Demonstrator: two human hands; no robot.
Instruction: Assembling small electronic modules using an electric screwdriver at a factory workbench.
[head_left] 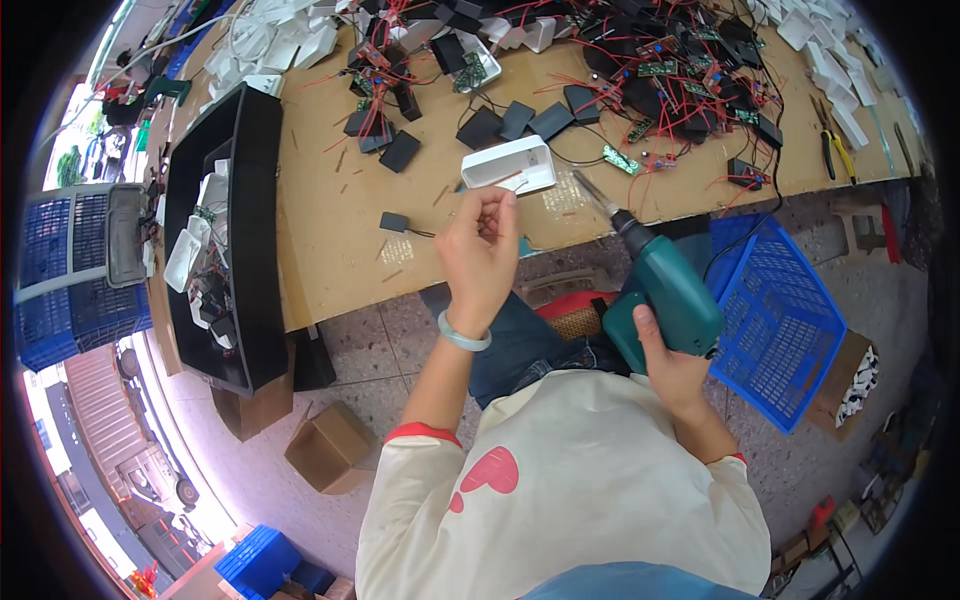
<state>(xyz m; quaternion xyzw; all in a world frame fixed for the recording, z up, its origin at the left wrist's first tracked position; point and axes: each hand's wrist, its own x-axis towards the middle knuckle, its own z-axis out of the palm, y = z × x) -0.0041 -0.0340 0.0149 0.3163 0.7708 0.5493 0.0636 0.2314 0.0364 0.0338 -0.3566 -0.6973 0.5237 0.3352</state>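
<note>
My right hand is wrapped round the grip of a green electric screwdriver. The tool's long metal bit points up and left over the table edge, near a white plastic housing. My left hand is closed in a pinch just in front of that housing; what its fingertips hold, if anything, is too small to make out. The housing lies open side up, with a thin wire inside. Left of my left hand, a small black box with a dark lead rests on the cardboard-covered table.
A heap of black boxes, red wires and green circuit boards covers the back. Pliers lie at the right. A black tray with housings stands left. A blue crate is beside me; a dark cable runs past it.
</note>
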